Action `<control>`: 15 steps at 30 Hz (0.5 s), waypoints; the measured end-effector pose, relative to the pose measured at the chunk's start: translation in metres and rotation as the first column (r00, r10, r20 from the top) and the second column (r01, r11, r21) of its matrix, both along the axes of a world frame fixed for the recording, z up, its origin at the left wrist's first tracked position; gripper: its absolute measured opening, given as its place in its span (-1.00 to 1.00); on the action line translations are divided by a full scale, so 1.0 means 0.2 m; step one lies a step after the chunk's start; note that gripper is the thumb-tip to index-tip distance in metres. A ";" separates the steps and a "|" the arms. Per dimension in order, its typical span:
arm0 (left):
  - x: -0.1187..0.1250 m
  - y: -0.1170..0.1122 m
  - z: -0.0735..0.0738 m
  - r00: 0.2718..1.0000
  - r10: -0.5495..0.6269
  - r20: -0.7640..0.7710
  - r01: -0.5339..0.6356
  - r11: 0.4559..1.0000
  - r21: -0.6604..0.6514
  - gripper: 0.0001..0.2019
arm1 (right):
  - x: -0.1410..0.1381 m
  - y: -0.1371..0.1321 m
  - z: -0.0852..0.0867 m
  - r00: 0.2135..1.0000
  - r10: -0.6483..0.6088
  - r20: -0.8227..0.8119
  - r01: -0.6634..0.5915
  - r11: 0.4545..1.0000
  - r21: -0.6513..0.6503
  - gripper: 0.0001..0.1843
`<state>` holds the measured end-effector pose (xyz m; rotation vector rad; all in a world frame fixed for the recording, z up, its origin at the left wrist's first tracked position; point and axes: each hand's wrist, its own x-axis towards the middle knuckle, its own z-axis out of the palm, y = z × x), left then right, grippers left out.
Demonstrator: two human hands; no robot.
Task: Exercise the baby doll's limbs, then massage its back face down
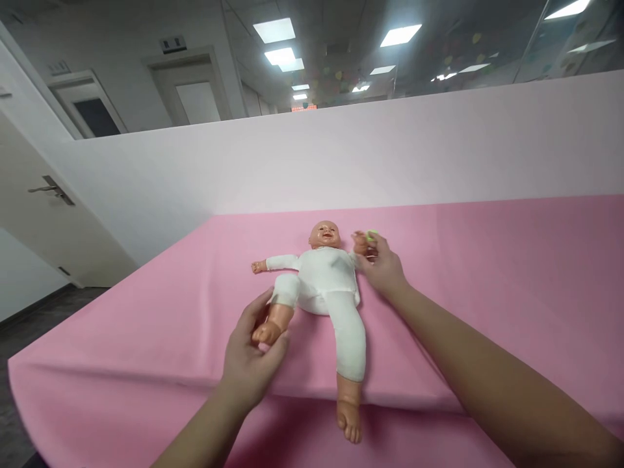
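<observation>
Pink cloth (463, 273) under doll (324, 286), lying face-up near the edge. Left hand (253, 361) grips its foot (266, 331); right hand (383, 266) pinches its hand beside a green bit (372, 235). Risk: tugging slides doll off.

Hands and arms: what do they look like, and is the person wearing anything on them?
Both are bare. The left hand and the right hand have no gloves, and I can make out no rings. The forearms are uncovered all the way to the bottom edge of the picture, with no sleeves, watch or bracelet showing. They are slim arms, and no markings or cables show on them.
</observation>
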<state>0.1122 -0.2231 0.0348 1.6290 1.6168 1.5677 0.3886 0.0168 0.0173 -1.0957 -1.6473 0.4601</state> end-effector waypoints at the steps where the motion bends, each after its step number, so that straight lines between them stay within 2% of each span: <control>1: 0.01 0.06 0.03 1.000 -0.015 0.016 0.015 1.000 -0.014 -0.32 | -0.03 -0.02 0.00 0.995 0.044 0.091 -0.047 0.998 0.034 -0.37; 4: 0.05 0.25 0.11 0.994 -0.102 0.039 0.105 0.991 -0.080 -0.38 | -0.08 -0.05 0.00 0.910 0.121 0.396 -0.183 0.975 0.123 -0.58; 7: 0.09 0.41 0.13 0.975 -0.193 0.108 0.208 0.967 -0.146 -0.39 | -0.08 -0.06 -0.01 0.830 0.090 0.550 -0.218 0.961 0.172 -0.57; 11: 0.14 0.53 0.09 0.929 -0.229 0.290 0.289 0.940 -0.183 -0.36 | -0.06 -0.05 -0.02 0.829 0.114 0.547 -0.228 0.963 0.144 -0.54; 13: 0.16 0.52 0.06 0.934 -0.191 0.302 0.245 0.957 -0.154 -0.36 | -0.04 -0.05 -0.01 0.856 0.147 0.495 -0.225 0.969 0.101 -0.55; 15: 0.16 0.45 0.05 0.955 -0.149 0.257 0.185 0.975 -0.124 -0.37 | -0.02 -0.04 -0.01 0.894 0.143 0.424 -0.181 0.982 0.051 -0.57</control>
